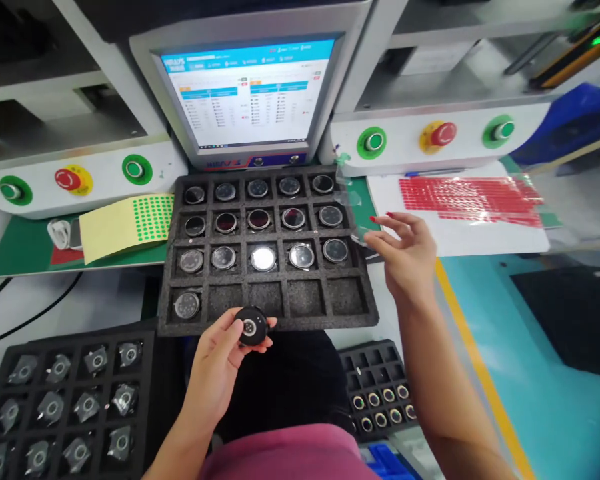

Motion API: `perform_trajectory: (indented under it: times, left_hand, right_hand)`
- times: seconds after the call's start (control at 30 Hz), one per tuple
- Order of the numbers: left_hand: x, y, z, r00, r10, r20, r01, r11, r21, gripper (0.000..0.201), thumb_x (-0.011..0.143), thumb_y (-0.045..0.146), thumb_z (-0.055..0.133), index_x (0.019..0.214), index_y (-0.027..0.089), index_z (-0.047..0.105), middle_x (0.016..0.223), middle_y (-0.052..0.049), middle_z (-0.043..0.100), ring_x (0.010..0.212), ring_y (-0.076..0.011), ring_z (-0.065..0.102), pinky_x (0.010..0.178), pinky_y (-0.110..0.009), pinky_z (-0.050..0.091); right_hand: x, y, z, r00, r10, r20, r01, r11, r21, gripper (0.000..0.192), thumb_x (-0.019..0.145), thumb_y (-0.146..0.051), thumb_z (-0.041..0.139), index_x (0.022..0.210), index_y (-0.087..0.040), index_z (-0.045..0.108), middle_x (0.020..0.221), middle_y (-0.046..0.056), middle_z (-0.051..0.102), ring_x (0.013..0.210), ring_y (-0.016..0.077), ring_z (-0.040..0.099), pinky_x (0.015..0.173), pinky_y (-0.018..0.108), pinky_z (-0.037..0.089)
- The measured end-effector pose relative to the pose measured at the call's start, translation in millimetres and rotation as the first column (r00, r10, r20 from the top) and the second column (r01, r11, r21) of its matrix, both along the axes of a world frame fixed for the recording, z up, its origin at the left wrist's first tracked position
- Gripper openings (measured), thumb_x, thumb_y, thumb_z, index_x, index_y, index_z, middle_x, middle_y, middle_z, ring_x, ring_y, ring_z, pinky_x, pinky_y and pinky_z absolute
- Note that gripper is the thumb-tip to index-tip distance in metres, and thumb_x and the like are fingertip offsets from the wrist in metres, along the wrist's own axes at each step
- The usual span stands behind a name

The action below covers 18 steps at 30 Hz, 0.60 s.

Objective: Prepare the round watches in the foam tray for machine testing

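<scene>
pink shirt point(290, 455) nearest; grasping round black device point(253, 325) with left hand point(220, 353), by near edge of foam tray point(344, 297); with right hand point(408, 252) beside right edge, cannot tell if pinching something.

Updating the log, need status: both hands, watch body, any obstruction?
Left hand gripping smartwatch body, back showing. Right hand beside foam tray, grip unclear. Nothing visibly in the way.

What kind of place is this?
It looks like a factory workstation, though I can't be certain. Round, watch-like gadgets sit in rows in a dark foam tray, and behind it are a computer screen and machine panels with red and green buttons.
</scene>
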State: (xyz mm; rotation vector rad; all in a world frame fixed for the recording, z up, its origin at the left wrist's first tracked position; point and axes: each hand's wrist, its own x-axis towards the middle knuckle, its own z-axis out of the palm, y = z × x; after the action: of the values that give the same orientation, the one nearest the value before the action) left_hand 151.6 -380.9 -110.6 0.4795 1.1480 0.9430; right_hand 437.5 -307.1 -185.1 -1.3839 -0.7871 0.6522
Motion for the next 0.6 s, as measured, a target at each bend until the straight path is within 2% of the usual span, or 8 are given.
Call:
perform_trajectory:
  times: [0.1,0.23,0.33,0.43,0.5,0.6]
  left_hand:
    - [3,-2,0.5,1.000,-0.014,-0.025,0.014,1.000,0.001,0.021,0.083,0.032,0.074,0.087,0.012,0.074,0.091,-0.013,0.079,0.066,-0.0159,0.069,0.063,-0.023,0.056]
    - [3,-5,1.5,0.998,-0.028,-0.049,0.029,0.999,0.028,0.019,0.086,0.031,0.071,0.093,0.013,0.071,0.095,-0.014,0.079,0.064,-0.0159,0.068,0.061,-0.025,0.055]
    - [2,-7,-0.1,0.997,-0.069,-0.026,0.071,0.995,0.066,0.017,0.087,0.031,0.070,0.092,0.014,0.070,0.099,-0.014,0.078,0.061,-0.0140,0.066,0.059,-0.024,0.054]
    - [3,-8,-1.9,0.997,-0.076,-0.025,0.078,0.993,0.088,0.020,0.089,0.032,0.069,0.097,0.015,0.072,0.102,-0.014,0.078,0.062,-0.0139,0.066,0.061,-0.025,0.055]
    - [6,-6,-1.5,0.998,-0.058,-0.038,0.062,0.991,0.115,0.025,0.087,0.034,0.070,0.100,0.013,0.074,0.103,-0.016,0.078,0.063,-0.0146,0.065,0.061,-0.027,0.054]
    - [9,-3,2.4,0.998,-0.047,-0.036,0.054,0.973,0.226,0.023,0.088,0.035,0.071,0.094,0.013,0.076,0.101,-0.015,0.078,0.064,-0.0143,0.065,0.060,-0.025,0.054]
  right_hand:
    - [4,19,-16.6,0.999,0.007,0.052,-0.006,1.000,-0.024,0.050,0.052,-0.031,0.080,0.093,-0.023,0.052,0.089,-0.001,0.065,0.059,0.0092,0.060,0.061,0.029,0.053]
    - [3,28,-20.8,0.987,-0.064,0.150,0.069,0.997,-0.029,0.053,0.053,-0.026,0.079,0.098,-0.023,0.051,0.089,-0.002,0.063,0.061,0.0091,0.055,0.060,0.027,0.047]
    - [3,24,-9.1,0.965,-0.164,0.203,0.169,0.986,-0.009,0.047,0.059,-0.022,0.077,0.098,-0.023,0.051,0.090,-0.002,0.063,0.064,0.0113,0.056,0.061,0.028,0.046]
    - [-12,4,15.7,0.959,-0.216,0.185,0.209,0.976,0.061,0.038,0.069,-0.023,0.075,0.099,-0.024,0.052,0.090,-0.001,0.065,0.071,0.0135,0.060,0.065,0.029,0.048]
    - [-34,-18,34.0,0.991,-0.114,0.070,0.104,0.987,0.126,0.034,0.073,-0.021,0.076,0.099,-0.024,0.055,0.085,-0.002,0.067,0.074,0.0141,0.064,0.068,0.028,0.050]
    - [-72,-54,54.6,0.982,0.150,-0.115,-0.136,0.983,0.127,0.032,0.074,-0.013,0.078,0.097,-0.024,0.059,0.075,-0.005,0.069,0.064,0.0111,0.064,0.061,0.023,0.051]
